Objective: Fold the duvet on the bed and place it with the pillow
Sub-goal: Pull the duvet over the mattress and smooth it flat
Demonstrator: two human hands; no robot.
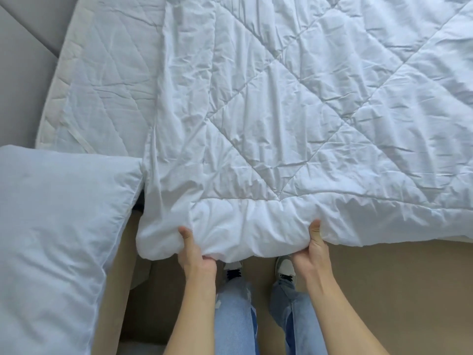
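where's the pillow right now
In the head view, the pillow sits at lower left, beside the duvet edge gripped by the left hand.

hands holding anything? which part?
Both. Left hand and right hand pinch the duvet along its near edge, thumbs on top.

I see the bed [58, 80], its quilted mattress edge bare at upper left. The white duvet [281, 111] lies spread across it, overhanging the near edge. A pillow [56, 226] sits at lower left, touching the duvet's corner.
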